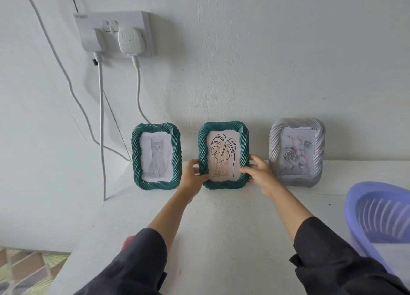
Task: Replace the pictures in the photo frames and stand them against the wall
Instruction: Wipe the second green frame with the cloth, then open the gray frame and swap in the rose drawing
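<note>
1. The leaf-picture frame [244, 143] stands on the table [221, 228] at the wall, between two other frames.
2. The left hand [192, 179] and right hand [258, 176] grip its side edges; the fingertips are hidden behind it.
3. The purple basket [377, 217] is cut off at the right.

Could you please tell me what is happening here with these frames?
A person grips the middle green frame, which shows a leaf drawing, with the left hand on its left edge and the right hand on its right edge. It stands upright on the white table near the wall, between a green cat frame and a silver rose frame.
</note>
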Demonstrator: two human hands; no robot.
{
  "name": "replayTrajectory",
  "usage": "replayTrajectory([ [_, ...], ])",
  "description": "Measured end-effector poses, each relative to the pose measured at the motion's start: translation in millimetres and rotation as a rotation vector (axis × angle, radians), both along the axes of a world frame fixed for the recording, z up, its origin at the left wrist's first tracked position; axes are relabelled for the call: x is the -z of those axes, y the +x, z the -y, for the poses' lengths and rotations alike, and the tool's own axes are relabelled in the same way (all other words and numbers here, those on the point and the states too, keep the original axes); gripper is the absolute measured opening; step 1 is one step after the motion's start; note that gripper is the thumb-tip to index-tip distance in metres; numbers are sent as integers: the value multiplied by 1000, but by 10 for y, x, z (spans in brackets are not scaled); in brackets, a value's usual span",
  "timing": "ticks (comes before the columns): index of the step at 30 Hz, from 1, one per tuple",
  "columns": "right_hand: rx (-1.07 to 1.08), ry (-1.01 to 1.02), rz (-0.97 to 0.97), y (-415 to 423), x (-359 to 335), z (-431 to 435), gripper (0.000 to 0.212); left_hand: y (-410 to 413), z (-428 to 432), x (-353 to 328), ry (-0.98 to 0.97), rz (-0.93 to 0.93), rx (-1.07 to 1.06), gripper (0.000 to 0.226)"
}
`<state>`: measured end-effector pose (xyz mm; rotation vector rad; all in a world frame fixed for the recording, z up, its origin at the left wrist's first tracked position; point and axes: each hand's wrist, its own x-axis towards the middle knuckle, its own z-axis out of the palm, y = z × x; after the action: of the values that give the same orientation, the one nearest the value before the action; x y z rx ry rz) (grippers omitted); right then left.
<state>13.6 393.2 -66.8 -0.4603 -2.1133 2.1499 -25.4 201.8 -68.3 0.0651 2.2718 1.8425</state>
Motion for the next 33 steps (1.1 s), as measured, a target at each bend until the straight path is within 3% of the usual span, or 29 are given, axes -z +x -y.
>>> replayTrajectory([
  [10,-7,111,54,122,-130,17,53,27,-15,9,-34,-17,-11,53],
  [14,-20,261,144,125,-165,-18,60,103,-49,-29,-32,-19,-67,60],
  [17,-21,472,327,172,-302,-33,75,252,-173,-174,1,-105,-238,60],
  [19,-70,640,409,262,-526,-33,70,335,-300,-307,-9,-249,-372,52],
  [21,-121,769,392,371,-831,-71,43,415,-455,-455,-2,-411,-417,46],
  [22,-121,816,362,438,-991,-104,26,454,-540,-530,15,-474,-404,44],
  [25,19,827,169,513,-1356,-361,12,565,-800,-716,59,-612,-279,41],
  [29,413,569,-109,476,-1468,-883,40,609,-1162,-793,65,-581,7,52],
  [33,404,728,-114,531,-1173,-1278,61,517,-1417,-695,-92,-505,278,76],
])
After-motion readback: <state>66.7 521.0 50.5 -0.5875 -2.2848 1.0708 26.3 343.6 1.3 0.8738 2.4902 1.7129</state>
